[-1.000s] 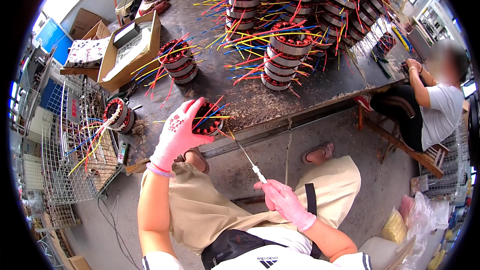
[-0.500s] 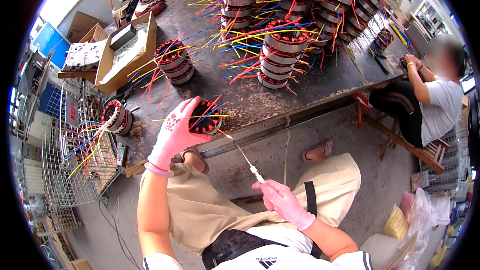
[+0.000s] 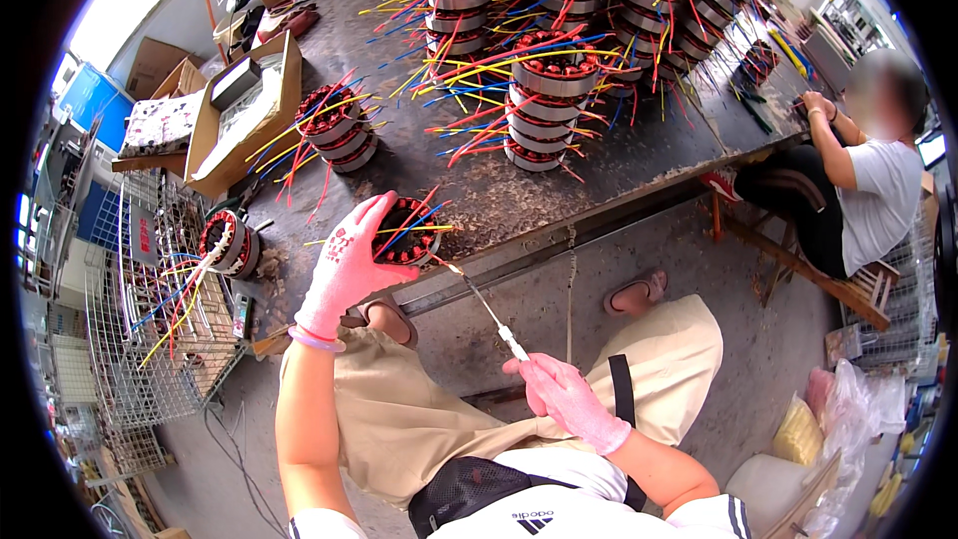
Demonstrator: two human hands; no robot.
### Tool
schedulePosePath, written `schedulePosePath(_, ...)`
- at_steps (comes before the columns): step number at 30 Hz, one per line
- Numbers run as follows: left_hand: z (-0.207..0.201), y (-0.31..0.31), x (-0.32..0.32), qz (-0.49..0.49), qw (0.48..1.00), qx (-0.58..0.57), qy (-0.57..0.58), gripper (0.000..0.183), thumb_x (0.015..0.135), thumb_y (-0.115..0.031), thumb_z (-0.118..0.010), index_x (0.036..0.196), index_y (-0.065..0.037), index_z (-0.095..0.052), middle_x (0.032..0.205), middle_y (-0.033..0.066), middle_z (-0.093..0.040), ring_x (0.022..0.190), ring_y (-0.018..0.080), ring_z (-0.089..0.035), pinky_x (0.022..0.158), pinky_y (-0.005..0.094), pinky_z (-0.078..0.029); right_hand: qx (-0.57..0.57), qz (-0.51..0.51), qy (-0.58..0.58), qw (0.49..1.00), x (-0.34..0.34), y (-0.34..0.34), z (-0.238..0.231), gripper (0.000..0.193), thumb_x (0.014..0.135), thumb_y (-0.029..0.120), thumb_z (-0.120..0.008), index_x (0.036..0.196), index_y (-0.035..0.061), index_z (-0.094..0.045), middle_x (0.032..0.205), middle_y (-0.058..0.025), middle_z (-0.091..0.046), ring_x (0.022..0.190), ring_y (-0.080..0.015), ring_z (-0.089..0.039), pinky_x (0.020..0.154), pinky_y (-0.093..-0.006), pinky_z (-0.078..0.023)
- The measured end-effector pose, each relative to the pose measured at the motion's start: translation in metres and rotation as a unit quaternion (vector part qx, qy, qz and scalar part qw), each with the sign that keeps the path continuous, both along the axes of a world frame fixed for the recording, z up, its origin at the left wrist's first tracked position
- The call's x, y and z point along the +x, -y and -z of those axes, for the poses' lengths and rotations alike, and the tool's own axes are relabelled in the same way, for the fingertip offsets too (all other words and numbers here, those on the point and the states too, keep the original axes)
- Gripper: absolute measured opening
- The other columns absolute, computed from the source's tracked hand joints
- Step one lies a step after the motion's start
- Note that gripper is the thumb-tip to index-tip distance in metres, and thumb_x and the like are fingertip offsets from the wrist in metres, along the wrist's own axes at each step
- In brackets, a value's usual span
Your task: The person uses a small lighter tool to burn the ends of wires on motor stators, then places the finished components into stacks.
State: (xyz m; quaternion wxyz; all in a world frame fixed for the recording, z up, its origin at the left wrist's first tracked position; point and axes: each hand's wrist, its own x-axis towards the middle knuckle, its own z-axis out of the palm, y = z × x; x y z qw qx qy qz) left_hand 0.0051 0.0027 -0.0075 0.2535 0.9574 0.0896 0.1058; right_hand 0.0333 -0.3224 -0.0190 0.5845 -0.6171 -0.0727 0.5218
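At the near edge of the bench my left hand (image 3: pixel 342 262), in a pink glove, is wrapped round the side of a motor stator (image 3: pixel 421 252). Red, blue and yellow lead wires lie across the stator's open top. Lower down, over my lap, my right hand (image 3: pixel 571 403), also gloved in pink, grips the white handle of a thin metal-shafted hand tool (image 3: pixel 497 320). A pale cord stretches from the tool's tip up to the stator's near rim. What the tool's tip looks like is too small to tell.
Another stator (image 3: pixel 232 245) lies at the left bench edge. Short stacks of stators (image 3: pixel 337 130) (image 3: pixel 544 105) stand farther back, before taller stacks (image 3: pixel 459 0). A cardboard box (image 3: pixel 254 120) sits back left, above a wire cage (image 3: pixel 140 329). A seated person (image 3: pixel 883 205) works at right.
The view has shifted slightly, so the stacks on the bench appear a little farther left. My hands, the stator and the tool keep nearly the same places.
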Motion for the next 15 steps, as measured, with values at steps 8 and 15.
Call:
schedulePosePath(8,0.0023,0.0001,0.0005,-0.003,1.0,-0.019,-0.004,0.096,0.058,-0.022,-0.09,0.142,-0.002,-0.047,0.139,0.0179,-0.051,0.126,0.0349,-0.051,0.106,0.0397,-0.043,0.007,0.022,0.001,1.0,-0.0027,0.0013,0.004,0.034,0.105,0.031,-0.046,0.117,0.0052,-0.063,0.057,0.0052,-0.042,0.049,-0.0025,-0.035,0.047,-0.021,-0.027)
schedulePosePath(15,-0.0007,0.0014,0.0016,0.006,1.0,-0.019,-0.005,0.095,0.059,-0.023,-0.09,0.141,-0.001,-0.046,0.139,0.0179,-0.051,0.126,0.0346,-0.052,0.106,0.0394,-0.043,-0.007,0.003,0.008,1.0,-0.0001,-0.0011,0.0016,0.034,0.105,0.031,-0.046,0.119,0.0058,-0.063,0.057,0.0048,-0.043,0.045,-0.0029,-0.032,0.044,-0.0213,-0.026)
